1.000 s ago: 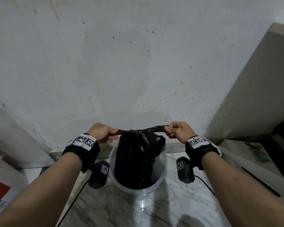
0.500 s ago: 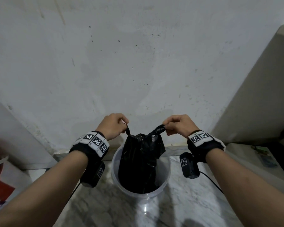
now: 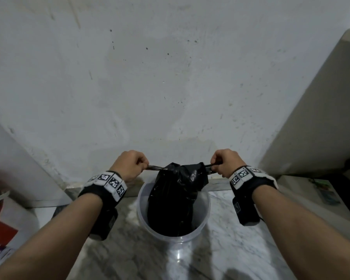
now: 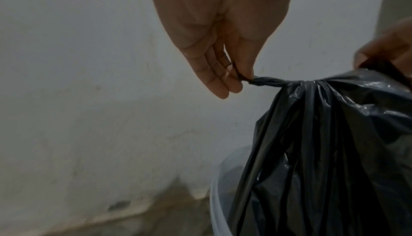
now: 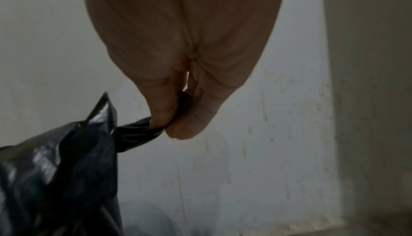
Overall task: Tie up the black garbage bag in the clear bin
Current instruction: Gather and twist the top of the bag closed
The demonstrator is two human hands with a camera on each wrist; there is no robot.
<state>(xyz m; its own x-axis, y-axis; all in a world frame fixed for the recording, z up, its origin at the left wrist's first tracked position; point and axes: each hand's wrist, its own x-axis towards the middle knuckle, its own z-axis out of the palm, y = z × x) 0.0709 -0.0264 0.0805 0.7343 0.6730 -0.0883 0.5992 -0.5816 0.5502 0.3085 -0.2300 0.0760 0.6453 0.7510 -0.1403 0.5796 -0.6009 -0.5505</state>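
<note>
A black garbage bag stands in a clear round bin on a marble floor. Its top is gathered, with a twisted tail stretched out to each side. My left hand pinches the left tail, seen in the left wrist view as a thin twisted strand between thumb and fingers. My right hand grips the right tail between thumb and curled fingers. Both tails are pulled taut and roughly level over the bag.
A stained white wall rises just behind the bin. A beige panel stands at the right, with a dark shelf area below it. A red and white bag lies at the left. Marble floor lies in front.
Half a second ago the two tails were raised and close together above the bag. Both hands have moved apart and slightly down, drawing the tails taut to each side.
</note>
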